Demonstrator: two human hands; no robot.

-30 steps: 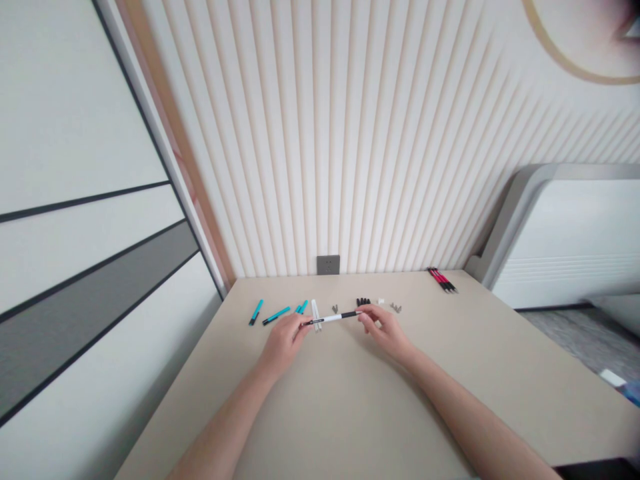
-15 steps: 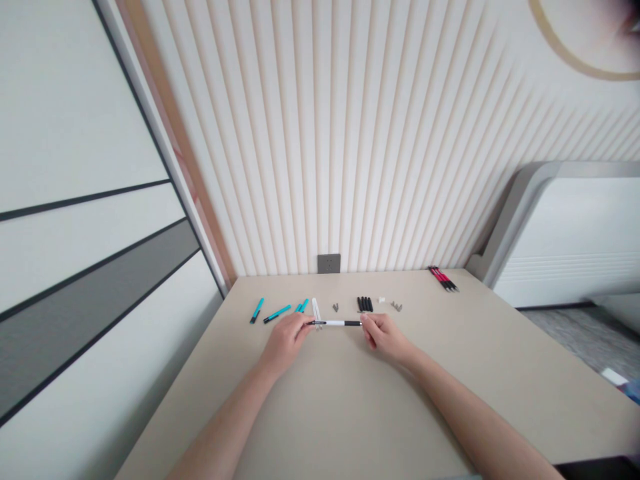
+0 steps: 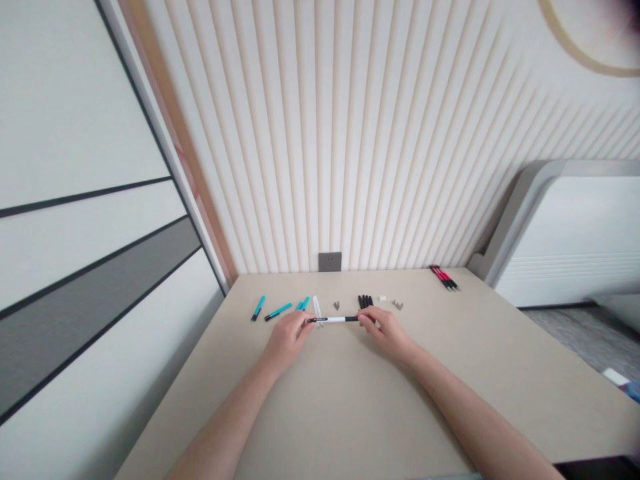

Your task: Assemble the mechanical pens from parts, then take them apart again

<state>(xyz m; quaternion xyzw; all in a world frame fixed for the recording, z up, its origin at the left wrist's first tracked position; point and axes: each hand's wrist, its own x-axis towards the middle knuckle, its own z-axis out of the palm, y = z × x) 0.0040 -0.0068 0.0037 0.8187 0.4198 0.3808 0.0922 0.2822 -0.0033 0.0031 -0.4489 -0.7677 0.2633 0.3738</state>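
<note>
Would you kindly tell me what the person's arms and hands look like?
The left forearm and right forearm are bare, with no sleeves in view. The left hand and right hand wear no gloves, and neither wrist shows a watch.

No text, label or number can be read in this view. The white-and-black pen held between the left hand and right hand shows faint print beside the left hand, too small to read.

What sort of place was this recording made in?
Probably a home study or bedroom: a beige desk stands against a ribbed wall panel, with a wall socket just above it.
</note>
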